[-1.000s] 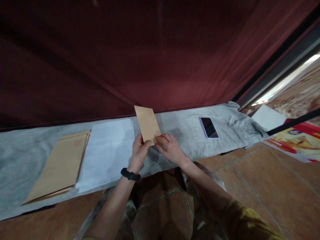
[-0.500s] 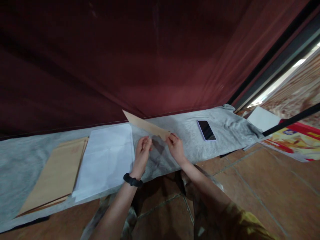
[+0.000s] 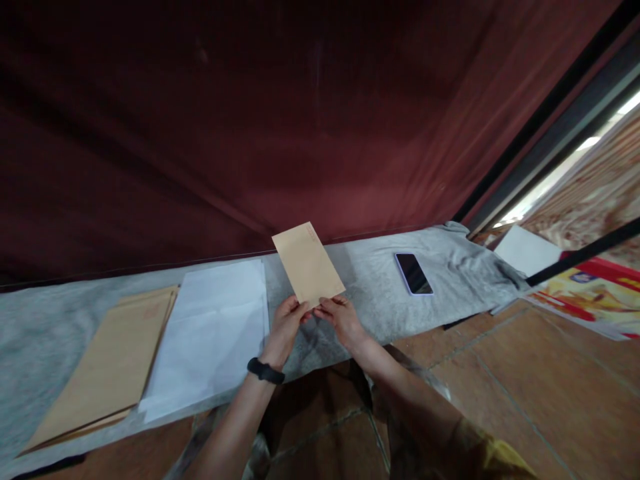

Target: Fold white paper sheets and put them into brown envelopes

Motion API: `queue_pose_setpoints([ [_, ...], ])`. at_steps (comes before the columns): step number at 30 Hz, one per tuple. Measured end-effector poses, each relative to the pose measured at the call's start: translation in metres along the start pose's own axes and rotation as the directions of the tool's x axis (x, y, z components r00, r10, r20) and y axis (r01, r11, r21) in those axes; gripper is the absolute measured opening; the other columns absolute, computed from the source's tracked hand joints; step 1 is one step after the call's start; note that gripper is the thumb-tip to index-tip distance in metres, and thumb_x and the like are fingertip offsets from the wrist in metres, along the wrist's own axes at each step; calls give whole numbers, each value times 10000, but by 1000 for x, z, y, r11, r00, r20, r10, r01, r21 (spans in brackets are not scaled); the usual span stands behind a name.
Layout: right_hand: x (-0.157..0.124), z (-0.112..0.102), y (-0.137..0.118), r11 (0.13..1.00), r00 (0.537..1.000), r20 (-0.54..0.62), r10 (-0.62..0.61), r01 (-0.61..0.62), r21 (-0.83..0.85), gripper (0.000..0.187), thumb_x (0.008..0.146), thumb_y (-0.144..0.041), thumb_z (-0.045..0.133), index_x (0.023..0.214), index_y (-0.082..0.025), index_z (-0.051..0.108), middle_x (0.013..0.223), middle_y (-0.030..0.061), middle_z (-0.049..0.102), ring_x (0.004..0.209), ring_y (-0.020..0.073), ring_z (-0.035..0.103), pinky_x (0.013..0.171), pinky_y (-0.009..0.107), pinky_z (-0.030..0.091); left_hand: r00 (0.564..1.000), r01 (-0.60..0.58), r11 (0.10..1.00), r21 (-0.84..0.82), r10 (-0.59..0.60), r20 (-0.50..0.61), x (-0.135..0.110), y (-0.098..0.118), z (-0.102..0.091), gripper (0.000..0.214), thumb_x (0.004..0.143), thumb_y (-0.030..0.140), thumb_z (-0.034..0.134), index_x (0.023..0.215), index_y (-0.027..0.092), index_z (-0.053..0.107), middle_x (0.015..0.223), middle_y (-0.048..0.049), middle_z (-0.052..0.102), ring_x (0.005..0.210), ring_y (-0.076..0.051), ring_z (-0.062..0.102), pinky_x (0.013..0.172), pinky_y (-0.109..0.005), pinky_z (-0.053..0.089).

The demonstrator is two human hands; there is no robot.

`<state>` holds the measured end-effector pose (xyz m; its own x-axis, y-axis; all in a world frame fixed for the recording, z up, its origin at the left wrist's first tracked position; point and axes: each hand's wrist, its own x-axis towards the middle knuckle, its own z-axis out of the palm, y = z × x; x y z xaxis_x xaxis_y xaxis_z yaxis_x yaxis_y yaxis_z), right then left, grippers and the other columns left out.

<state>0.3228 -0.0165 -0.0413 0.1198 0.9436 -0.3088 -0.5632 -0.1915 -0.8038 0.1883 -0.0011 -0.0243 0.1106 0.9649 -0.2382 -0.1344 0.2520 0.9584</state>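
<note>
Dark red curtain [image 3: 250, 120] behind; left hand [image 3: 286, 325] and right hand [image 3: 341, 319] each pinch the near edge of a plain tan envelope [image 3: 307, 265], its faint red corner print unreadable.

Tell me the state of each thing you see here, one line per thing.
grey cloth: spread out, rumpled at right end.
small envelope: held up by its near edge, clear of the grey cloth.
left hand: shut on small envelope.
right hand: shut on small envelope.
brown envelope stack: lying flat on grey cloth.
white sheets: lying flat beside that stack.
phone: face up, screen dark.
</note>
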Motion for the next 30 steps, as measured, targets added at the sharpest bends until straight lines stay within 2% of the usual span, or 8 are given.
queue_pose_setpoints([
  [4,2,-7,-10,999,997,-65,39,-39,1,358,586,-420,896,704,-173,665,703,21,721,667,154,678,675,262,581,999,-32,997,71,33,-13,0,6,-3,352,652,401,763,884,150,679,733,0,675,615,-113,533,586,-245,400],
  [8,4,-16,-19,998,996,-63,58,-58,-4,363,566,-380,913,716,-157,670,682,16,712,630,140,673,627,237,578,999,-37,993,115,36,10,-1,11,-9,348,637,392,767,874,152,677,718,0,673,610,-119,526,584,-251,389],
  [13,5,-23,-27,996,997,-44,68,-70,-46,299,595,-306,888,738,-161,669,643,-1,693,569,128,650,581,230,566,998,-47,979,198,40,38,3,10,-15,349,658,393,738,910,156,692,797,-23,713,646,-130,550,598,-255,388],
  [18,8,-28,-34,988,997,-75,36,-46,-147,204,670,-278,805,758,-158,666,602,-12,667,510,118,612,534,228,543,998,-61,975,215,52,47,9,3,-9,446,677,464,742,991,152,685,802,-28,711,666,-145,578,624,-270,421],
  [23,13,-43,-49,991,983,-184,-18,-7,-136,165,706,-222,765,724,-178,607,575,-16,634,499,126,606,538,246,549,997,-60,977,203,50,54,9,0,1,637,680,492,757,1206,154,638,793,-25,710,745,-185,646,672,-293,470],
  [30,19,-79,-74,981,946,-315,-82,21,-193,110,744,-154,702,732,-184,596,583,-29,626,450,99,559,491,218,523,998,-51,964,262,39,49,5,-2,-1,518,697,442,714,1131,163,666,787,-18,694,745,-187,662,704,-314,504],
])
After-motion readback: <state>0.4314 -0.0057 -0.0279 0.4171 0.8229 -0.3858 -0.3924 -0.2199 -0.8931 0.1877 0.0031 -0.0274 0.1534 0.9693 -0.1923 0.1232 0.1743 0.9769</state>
